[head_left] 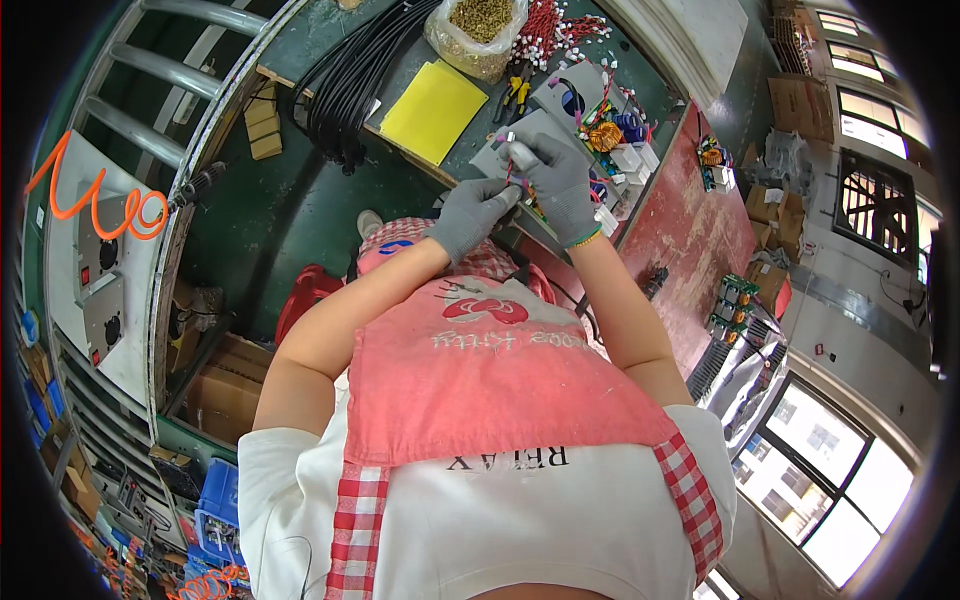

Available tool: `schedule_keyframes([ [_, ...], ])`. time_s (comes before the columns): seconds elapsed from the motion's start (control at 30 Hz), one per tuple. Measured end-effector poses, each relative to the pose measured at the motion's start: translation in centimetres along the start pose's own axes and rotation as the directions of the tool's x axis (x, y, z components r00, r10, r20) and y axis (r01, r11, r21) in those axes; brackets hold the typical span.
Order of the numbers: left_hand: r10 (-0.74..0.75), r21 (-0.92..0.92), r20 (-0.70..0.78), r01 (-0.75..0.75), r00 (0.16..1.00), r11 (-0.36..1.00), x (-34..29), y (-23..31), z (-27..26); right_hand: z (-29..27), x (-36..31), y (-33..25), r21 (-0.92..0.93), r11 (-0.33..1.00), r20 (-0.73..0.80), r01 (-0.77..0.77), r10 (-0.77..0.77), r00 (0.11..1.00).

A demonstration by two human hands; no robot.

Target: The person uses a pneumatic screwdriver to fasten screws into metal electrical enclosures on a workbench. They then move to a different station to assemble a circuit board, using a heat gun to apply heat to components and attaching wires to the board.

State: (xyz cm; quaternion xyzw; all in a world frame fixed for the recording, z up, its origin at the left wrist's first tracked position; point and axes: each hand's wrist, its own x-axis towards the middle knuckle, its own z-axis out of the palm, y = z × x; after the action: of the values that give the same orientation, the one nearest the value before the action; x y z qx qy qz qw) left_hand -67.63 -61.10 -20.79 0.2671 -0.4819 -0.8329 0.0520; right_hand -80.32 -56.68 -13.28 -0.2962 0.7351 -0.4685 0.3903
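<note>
My left hand (472, 216), in a grey glove, is closed in a pinch, thumb on top, at the near edge of the workbench. Close beside it, my right hand (556, 186), also grey-gloved, bends its fingers round the same thin red and black wire (510, 172). A small white connector shows at the wire's upper end; its lower end is hidden among my fingers. Just beyond my right hand lie grey metal plates (541, 128) and electronic parts, among them a copper-coloured coil (604, 137) and white blocks (628, 158).
On the bench are a yellow sheet stack (434, 112), yellow-handled pliers (516, 92), a bag of small brass-coloured pieces (478, 38), red-and-white wires (545, 36) and black cables (345, 85). A red stool (305, 296) stands below. Metal rollers (165, 70) run at left.
</note>
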Motion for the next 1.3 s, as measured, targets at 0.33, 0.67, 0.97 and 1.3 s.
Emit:
schedule_keyframes([
  [0.33,0.044,0.372,-0.110,0.000,0.993,0.928,-3.3,0.9,-2.7,-3.9,1.5,4.2,-0.933,-0.054,0.330,0.356,0.270,0.905],
  [0.67,0.067,0.405,-0.204,0.022,0.977,0.914,-5.8,1.0,-4.6,-4.3,2.4,6.9,-0.815,-0.141,0.502,0.561,0.309,0.808],
  [0.97,0.061,0.386,-0.198,0.021,0.978,0.922,-6.2,0.1,-4.5,-4.0,1.8,5.6,-0.753,-0.126,0.590,0.646,0.306,0.747],
  [1.3,0.036,0.313,-0.206,0.030,0.978,0.949,-5.3,-2.7,-2.3,-4.0,2.6,6.1,-0.786,-0.154,0.515,0.599,0.374,0.771],
])
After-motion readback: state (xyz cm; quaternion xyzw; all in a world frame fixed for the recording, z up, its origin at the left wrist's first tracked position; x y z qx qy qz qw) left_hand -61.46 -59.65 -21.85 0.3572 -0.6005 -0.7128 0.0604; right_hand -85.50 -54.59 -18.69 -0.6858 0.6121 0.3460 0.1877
